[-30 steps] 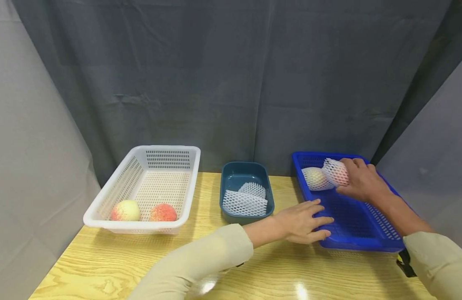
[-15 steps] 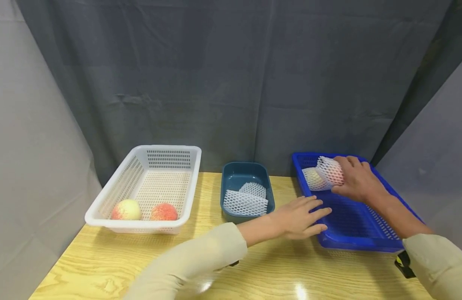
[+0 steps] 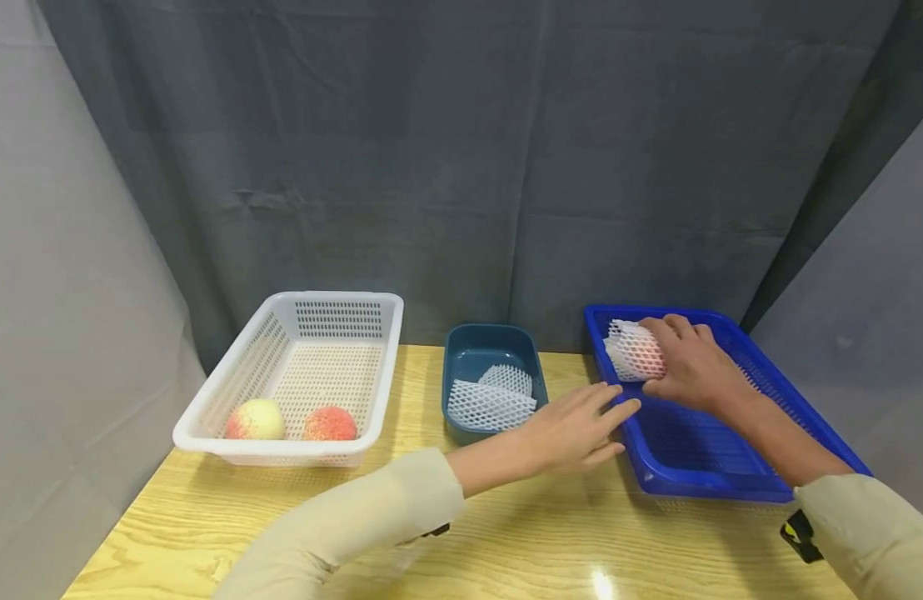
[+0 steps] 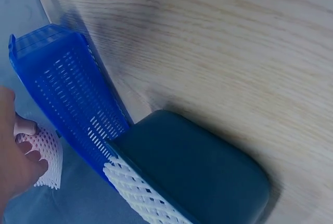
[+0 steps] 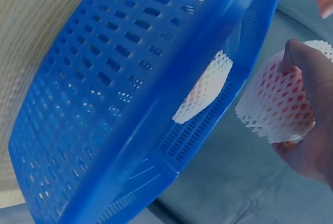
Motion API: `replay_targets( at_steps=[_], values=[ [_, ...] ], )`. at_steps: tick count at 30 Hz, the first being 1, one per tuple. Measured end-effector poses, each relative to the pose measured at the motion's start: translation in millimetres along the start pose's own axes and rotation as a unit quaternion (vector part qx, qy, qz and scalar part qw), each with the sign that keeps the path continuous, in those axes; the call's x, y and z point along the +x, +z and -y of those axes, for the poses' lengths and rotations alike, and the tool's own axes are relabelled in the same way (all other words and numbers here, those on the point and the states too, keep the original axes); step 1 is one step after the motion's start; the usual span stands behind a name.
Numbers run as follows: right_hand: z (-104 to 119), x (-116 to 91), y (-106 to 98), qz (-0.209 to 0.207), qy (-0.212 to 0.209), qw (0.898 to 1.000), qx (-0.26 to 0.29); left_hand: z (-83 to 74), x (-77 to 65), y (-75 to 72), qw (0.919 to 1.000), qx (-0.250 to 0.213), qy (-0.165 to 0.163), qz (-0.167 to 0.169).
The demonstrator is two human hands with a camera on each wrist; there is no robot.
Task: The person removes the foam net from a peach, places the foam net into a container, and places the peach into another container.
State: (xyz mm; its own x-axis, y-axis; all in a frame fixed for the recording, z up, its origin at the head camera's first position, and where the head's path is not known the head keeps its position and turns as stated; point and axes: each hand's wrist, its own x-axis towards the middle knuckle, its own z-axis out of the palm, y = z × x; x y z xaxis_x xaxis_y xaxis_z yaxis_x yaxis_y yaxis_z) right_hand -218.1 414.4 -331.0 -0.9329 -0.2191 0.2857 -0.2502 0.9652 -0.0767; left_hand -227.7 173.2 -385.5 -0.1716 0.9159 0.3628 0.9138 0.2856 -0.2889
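Observation:
My right hand grips a peach in a white foam net over the back left part of the blue basket. In the right wrist view, the thumb and fingers curl round this netted peach. Another netted peach lies inside the basket, mostly hidden behind the held one in the head view. My left hand has its fingers spread and holds nothing. Its fingertips are at the left rim of the blue basket, between it and the dark teal bin.
Foam nets lie in the small dark teal bin at the middle. To the left stands a white basket with a yellow-red peach and a red peach. A grey curtain hangs behind the wooden table.
My right hand has moved left with the netted peach, which now covers most of the other netted one. My left hand has drawn back leftward from the blue basket.

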Motion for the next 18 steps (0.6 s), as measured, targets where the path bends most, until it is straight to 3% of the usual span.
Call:
replay_targets(
  at_steps=[9, 18],
  values=[
    [19, 7, 4, -0.014, -0.008, 1.0, 0.008, 12.0, -21.5, -11.4, 0.9986, 0.013, -0.051, -0.011],
    [34, 8, 7, -0.017, -0.018, 0.999, 0.021, 26.0, -43.3, -10.0, 0.9958, -0.018, -0.06, -0.066]
  ],
)
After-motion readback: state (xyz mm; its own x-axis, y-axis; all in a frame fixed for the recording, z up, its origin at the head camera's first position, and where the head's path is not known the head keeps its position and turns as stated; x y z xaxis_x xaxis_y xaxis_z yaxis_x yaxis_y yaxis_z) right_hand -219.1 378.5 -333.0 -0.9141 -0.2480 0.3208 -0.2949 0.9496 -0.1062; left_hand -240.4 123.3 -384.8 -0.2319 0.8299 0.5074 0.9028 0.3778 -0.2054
